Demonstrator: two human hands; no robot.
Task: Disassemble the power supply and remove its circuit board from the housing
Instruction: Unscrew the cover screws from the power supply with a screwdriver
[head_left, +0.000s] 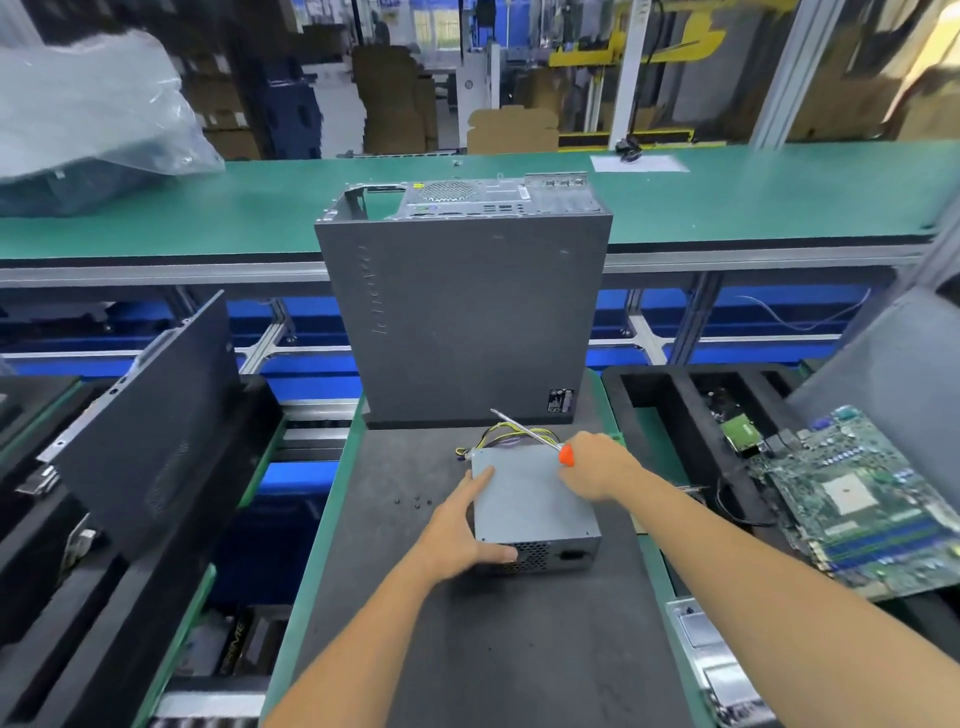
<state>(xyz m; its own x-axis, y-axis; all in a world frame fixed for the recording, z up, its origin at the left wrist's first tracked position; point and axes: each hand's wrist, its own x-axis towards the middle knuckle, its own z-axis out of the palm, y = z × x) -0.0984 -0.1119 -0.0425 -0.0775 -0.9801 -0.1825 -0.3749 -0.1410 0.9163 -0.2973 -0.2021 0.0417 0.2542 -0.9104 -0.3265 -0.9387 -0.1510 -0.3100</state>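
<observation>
We see the power supply (535, 506) lying flat on the dark mat (415, 649), between the two hands. The left hand (462, 525) clasps its near left corner, fingers stretched along the lid and thumb curled onto the vented front face. The right hand (597, 467) rests at the far right edge, fingers curled round an orange-handled screwdriver (540, 439) whose shaft points away over the cable bundle (511, 434). Beyond the hands stands a computer case (467, 312); loose screws (415, 501) lie just left of the left hand, a motherboard (862, 499) well to the right.
</observation>
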